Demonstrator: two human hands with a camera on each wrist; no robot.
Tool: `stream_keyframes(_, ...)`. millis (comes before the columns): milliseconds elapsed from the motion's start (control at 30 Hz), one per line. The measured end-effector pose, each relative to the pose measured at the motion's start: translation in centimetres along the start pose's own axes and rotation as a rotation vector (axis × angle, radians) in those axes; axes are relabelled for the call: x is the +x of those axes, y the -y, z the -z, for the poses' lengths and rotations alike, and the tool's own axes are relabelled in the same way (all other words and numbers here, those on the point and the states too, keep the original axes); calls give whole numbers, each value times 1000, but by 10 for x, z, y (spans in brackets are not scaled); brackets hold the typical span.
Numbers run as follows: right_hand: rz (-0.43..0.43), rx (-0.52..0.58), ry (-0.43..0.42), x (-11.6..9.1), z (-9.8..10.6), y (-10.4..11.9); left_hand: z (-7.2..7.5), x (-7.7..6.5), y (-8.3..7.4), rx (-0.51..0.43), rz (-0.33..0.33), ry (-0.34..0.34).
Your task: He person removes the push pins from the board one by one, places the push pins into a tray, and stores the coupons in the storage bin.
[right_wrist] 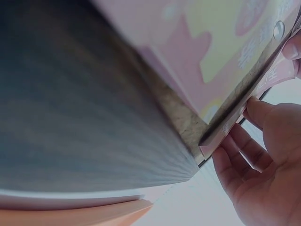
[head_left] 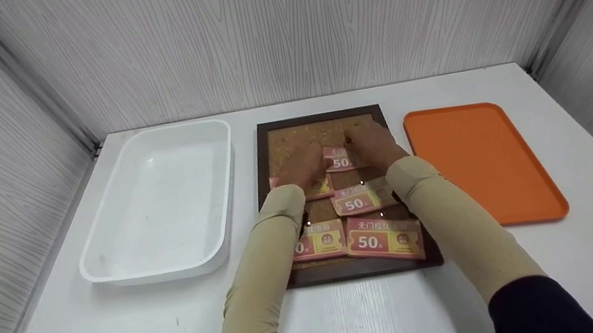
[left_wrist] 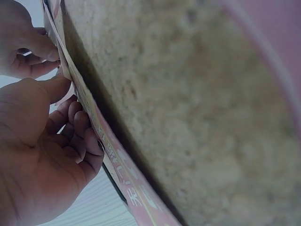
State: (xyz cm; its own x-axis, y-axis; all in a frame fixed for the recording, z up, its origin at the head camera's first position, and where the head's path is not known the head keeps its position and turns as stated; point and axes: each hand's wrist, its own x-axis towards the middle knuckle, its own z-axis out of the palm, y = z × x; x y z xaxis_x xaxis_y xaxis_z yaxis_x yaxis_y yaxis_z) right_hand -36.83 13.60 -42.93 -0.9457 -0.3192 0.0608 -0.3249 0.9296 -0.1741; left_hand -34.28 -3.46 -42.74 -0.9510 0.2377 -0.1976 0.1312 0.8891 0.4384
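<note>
The work in hand appears to be handling a paper coupon (head_left: 338, 158) at the far part of a cork board (head_left: 292, 136); whether it is being fixed or freed, I cannot tell. The coupon lies between the two hands. The left hand (head_left: 303, 165) pinches its left end, fingers curled under the thumb. The right hand (head_left: 369, 144) seems to pinch it farther right, thumb and fingers close together at the paper; whether a pin is also in that grip is hidden. What the next move calls for, I judge, is a light hold on both sides, so the thin paper neither creases nor slides.

The board is grainy and speckled, set in a dark, straight-edged frame (head_left: 365, 269). Other coupons (head_left: 386, 238), pink and yellow rectangles with printed notches, lie closer to the body than the hands, some edges lifting off the cork. A shiny rounded pin head (right_wrist: 279, 30) shows in the right wrist view. Out beyond the left hand sits a deep, glossy white tub (head_left: 149, 200) with rounded corners; beyond the right, a shallow orange tray (head_left: 481, 162). All rest on a smooth white table (head_left: 354, 316).
</note>
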Motion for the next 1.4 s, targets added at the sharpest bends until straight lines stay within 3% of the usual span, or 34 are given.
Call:
stream_keyframes(233, 19, -41, -9, 1, 1, 3, 1, 1, -2, 12, 1, -5)
stream_keyframes(533, 41, -176, 81, -3, 4, 8, 2, -1, -3, 61, -27, -12)
stream_keyframes(967, 45, -194, 107, -7, 6, 11, 2, -2, -2, 68, -16, 0)
stream_keyframes(1400, 58, -242, 136, -9, 7, 12, 0, -2, -1, 119, -42, -36)
